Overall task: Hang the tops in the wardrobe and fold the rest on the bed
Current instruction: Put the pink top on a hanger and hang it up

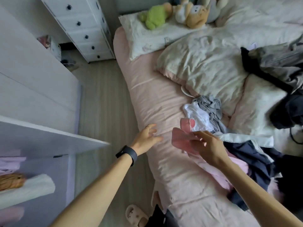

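Just the head cam on this one. My right hand (208,145) has its fingertips pinched on a small pink garment (180,140), right at the near-left edge of the clothes pile (255,158) on the bed (147,95). My left hand (146,138) is open with the fingers spread. It holds nothing and hovers over bare pink sheet.

So the pink piece sits just to the right of the left hand, close but not touching, and I reckon the left has to cross over for the free edge. Its long axis seems to run away from me toward the white and grey heap (203,112), but it's crumpled, so not sure.

The wardrobe (49,135) stands open on my left. The lower compartment holds a white roll (29,189), something tan (11,181) and some lilac fabric (9,161).
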Motion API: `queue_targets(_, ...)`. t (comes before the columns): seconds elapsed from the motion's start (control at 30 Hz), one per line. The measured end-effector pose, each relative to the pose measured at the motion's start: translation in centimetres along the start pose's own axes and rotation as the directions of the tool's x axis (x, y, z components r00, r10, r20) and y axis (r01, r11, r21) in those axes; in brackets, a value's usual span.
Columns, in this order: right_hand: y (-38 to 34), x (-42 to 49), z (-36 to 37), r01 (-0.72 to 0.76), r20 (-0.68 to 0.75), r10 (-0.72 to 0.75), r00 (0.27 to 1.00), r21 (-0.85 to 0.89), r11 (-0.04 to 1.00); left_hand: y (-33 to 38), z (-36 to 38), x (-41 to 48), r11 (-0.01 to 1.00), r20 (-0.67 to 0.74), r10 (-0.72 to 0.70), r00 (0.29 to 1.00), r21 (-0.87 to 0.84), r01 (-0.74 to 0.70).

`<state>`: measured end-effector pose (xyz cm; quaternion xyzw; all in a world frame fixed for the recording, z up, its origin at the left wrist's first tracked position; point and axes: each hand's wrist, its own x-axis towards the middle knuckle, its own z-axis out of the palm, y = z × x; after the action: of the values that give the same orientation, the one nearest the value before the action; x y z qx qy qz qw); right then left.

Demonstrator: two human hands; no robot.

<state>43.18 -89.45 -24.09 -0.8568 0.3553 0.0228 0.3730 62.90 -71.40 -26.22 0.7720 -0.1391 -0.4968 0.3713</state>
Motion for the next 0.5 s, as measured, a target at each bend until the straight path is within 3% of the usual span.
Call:
queue_targets(0.17,-10.8,-7.1,-4.9,0.251,0.005,-0.252,0.968,0.055,0.966,7.0,-5.3,-11.0,0.956,-0.025,0.242,0.970,-0.162,-0.243)
queue_targets(0.33,-21.2,-11.7,-6.7,0.425,0.054,-0.438,0.897,0.164,0.890,8.9,-11.1,-21.3,0.930,0.037,0.363,0.931,-0.068,-0.360)
queue_targets(0.5,-29.6,-14.2,-4.9,0.542,0.045,-0.570,0.820,0.257,0.800,5.7,-18.0,-31.8,0.898,-0.258,0.438,0.861,0.080,-0.433)
